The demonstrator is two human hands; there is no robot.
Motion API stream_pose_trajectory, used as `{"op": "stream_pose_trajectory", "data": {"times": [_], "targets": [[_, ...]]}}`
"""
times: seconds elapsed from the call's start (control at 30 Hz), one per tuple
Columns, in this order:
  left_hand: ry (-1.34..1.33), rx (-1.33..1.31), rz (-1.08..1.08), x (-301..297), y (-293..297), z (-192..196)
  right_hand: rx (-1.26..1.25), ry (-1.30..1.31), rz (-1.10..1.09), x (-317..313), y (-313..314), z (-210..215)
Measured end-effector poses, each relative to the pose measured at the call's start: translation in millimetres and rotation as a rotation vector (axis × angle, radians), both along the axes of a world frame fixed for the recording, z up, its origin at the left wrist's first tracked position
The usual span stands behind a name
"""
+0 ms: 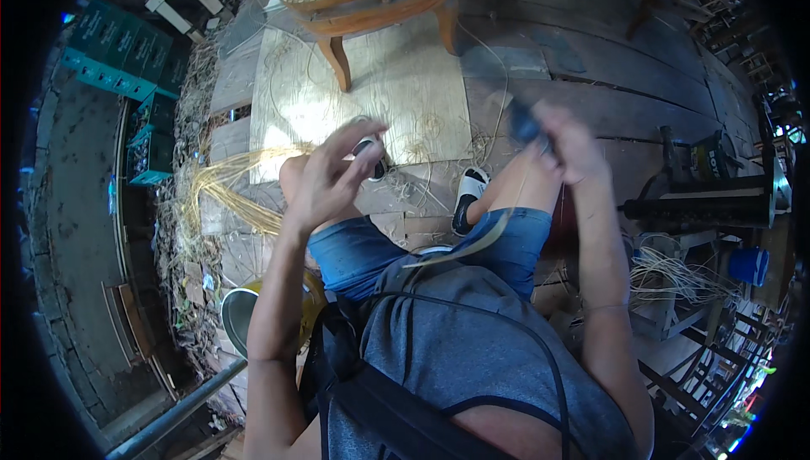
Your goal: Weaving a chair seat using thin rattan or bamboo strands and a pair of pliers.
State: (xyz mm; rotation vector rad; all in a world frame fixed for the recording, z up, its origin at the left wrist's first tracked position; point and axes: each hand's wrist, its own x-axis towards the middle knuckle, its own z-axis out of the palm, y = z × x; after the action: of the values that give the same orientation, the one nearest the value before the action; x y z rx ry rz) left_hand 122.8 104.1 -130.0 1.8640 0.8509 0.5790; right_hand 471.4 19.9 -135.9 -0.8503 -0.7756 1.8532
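My left hand (333, 180) is raised over my left knee, fingers apart and nothing seen between them. Above my right knee, my right hand (574, 146) is closed around a small dark blue object (525, 123), too smeared by motion to name. A thin pale cane strip (474, 247) curves across my lap, its upper part running up toward the right hand. In front of me stands a wooden chair (384, 15) with cane strips across its frame. Beside my left knee lies a bundle of golden cane strands (236, 194).
A pale board (405, 80) lies beneath the chair, with cane scraps near my feet. Green crates (122, 51) are stacked at the far left. A pot (240, 318) sits by my left arm. To the right are a pale cane coil (675, 276) and a blue container (747, 265).
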Motion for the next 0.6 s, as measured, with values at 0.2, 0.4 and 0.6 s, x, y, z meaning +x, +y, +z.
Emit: {"op": "stream_pose_trajectory", "data": {"times": [0.2,0.4,0.6], "targets": [[-0.173,-0.165,-0.412,52,14,38,0.287,-0.412,0.008,-39,-8,46],[0.337,0.086,0.037,-101,93,54,0.066,-0.841,-0.817,171,-40,103],[0.347,0.238,0.241,-132,112,-13,0.22,-0.953,-1.305,383,-85,84]]}}
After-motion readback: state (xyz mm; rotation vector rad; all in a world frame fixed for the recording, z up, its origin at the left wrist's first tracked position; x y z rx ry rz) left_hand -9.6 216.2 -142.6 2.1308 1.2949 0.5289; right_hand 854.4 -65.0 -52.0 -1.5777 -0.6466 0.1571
